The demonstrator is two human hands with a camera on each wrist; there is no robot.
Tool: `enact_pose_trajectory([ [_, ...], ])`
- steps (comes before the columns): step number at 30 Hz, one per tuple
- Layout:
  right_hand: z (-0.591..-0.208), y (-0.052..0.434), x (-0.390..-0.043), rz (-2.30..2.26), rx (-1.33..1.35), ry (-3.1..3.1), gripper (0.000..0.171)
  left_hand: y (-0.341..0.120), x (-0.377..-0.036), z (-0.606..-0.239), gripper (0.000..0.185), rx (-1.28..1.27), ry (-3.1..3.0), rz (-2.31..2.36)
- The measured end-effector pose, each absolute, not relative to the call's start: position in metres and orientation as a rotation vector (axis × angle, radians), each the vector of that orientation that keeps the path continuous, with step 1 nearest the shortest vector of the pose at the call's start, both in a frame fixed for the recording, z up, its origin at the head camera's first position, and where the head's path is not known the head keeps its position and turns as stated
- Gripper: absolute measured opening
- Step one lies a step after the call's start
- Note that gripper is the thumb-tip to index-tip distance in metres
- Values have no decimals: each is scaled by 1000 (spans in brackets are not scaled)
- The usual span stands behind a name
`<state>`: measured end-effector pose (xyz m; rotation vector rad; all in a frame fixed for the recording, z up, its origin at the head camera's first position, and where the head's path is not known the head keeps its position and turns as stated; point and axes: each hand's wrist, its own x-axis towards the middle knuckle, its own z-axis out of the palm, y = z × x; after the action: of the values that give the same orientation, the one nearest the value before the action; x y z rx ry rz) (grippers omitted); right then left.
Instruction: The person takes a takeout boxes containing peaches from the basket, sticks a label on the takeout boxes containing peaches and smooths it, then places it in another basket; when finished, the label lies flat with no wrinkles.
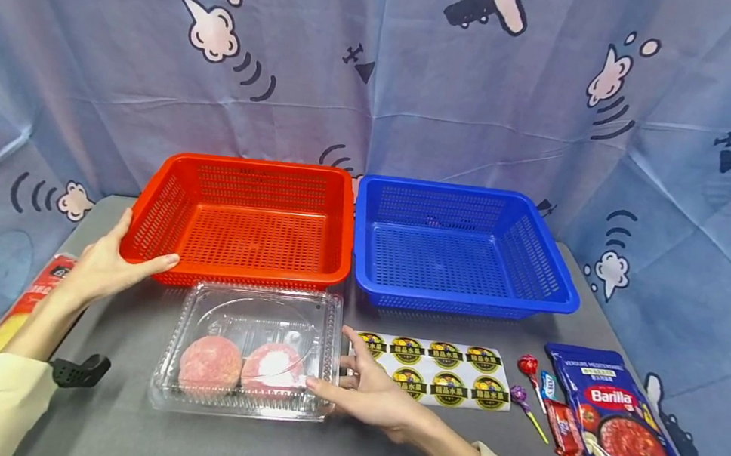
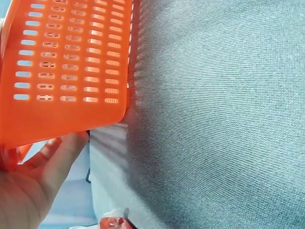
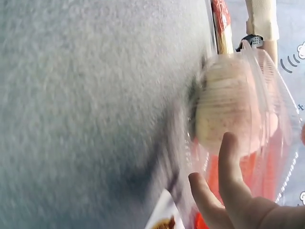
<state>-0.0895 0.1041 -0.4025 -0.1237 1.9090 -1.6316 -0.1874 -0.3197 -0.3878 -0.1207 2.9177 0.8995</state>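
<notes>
My left hand [image 1: 109,261] holds the front left corner of a red perforated plastic basket [image 1: 249,271], its thumb along the front rim and its fingers at the left side. A clear plastic clamshell box [image 1: 259,314] lies in front of that basket with its lid down. Inside it are two pink peaches [image 1: 210,366], one partly hidden by glare on the lid. My right hand [image 1: 379,393] grips the box at its right edge, thumb over the lid. In the right wrist view two fingers [image 3: 231,160] reach along the box's side.
A blue basket [image 1: 463,298] stands right of the red one. Before it lies a sheet of round stickers [image 1: 433,372]. Farther right are two lollipops [image 1: 528,365], small wrapped sweets [image 1: 564,429] and a Barilla pouch [image 1: 613,410]. A long red-and-yellow package [image 1: 3,336] lies along the left edge.
</notes>
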Motion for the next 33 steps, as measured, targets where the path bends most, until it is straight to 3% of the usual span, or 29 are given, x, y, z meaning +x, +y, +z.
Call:
enact_pose_trajectory([
  [10, -387, 133, -103, -1566, -299, 2143, 80, -312, -178, -391, 116, -15, 3103, 971],
  [18, -371, 154, -118, -1505, -330, 2297, 63, -292, -147, -383, 112, 2, 3225, 1123],
  [25, -380, 161, -123, -1384, -449, 2466, 50, -259, -117, -381, 108, 169, 3309, 1245],
  [33, -401, 164, -124, -1059, -617, 2574, 54, -230, -91, -392, 102, 474, 3174, 1217],
])
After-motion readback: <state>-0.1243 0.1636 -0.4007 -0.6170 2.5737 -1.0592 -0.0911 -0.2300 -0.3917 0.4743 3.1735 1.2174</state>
